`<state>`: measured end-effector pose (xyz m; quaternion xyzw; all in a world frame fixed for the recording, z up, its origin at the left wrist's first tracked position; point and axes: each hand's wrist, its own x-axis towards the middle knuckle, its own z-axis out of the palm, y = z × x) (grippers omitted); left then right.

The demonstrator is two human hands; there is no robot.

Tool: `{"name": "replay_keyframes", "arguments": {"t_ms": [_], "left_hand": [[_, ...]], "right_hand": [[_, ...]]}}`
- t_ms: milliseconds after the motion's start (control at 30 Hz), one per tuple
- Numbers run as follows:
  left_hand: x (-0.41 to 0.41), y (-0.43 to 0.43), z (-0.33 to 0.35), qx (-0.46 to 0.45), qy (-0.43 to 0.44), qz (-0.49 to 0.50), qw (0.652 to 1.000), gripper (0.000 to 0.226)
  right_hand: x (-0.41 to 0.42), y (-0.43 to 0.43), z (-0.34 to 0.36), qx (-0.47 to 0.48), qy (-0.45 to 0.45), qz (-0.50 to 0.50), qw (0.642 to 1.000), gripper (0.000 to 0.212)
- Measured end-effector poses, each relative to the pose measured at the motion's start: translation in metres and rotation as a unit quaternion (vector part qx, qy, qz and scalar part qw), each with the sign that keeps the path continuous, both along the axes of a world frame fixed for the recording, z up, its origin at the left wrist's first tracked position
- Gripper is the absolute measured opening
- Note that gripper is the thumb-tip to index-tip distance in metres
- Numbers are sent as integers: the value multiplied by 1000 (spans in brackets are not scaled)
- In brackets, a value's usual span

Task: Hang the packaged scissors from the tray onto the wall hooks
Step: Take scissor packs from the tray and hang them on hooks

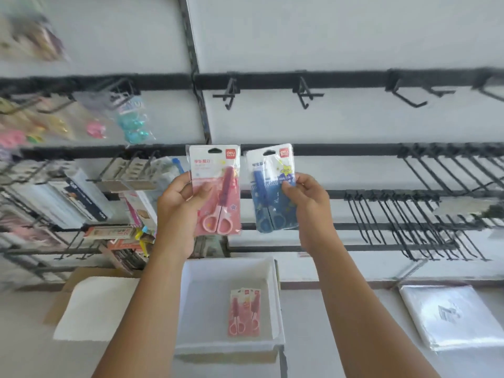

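Note:
My left hand [178, 205] grips a pack of pink scissors [218, 186] by its left edge, held upright in front of the wall. A pack of blue scissors [268, 192] is held up beside it, pinched at its right edge by my right hand [311, 205]. Both packs have hang holes at the top. Above them two empty black wall hooks [229, 95] [305, 95] stick out from a rail. Below my arms a white tray [275, 301] holds a small stack of pink scissors packs [244, 312].
Shelves and hooks with stationery fill the left wall [68, 197]. Rows of several empty long black hooks [425, 214] stand at the right. A cardboard box with white sheets [92, 306] lies left of the tray, a plastic-wrapped pack [450, 315] lies right.

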<state>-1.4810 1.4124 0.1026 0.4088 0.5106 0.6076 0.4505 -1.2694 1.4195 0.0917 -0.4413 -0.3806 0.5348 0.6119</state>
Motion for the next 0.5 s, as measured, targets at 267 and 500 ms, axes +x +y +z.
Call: {"name": "replay_keyframes", "arguments": {"t_ms": [267, 500], "left_hand": [[18, -6, 79, 121, -19, 18, 992, 34], [12, 17, 140, 185, -36, 9, 982, 25]], "right_hand": [[11, -10, 86, 92, 6, -18, 996, 10], [6, 2, 149, 157, -15, -40, 987, 5]]}}
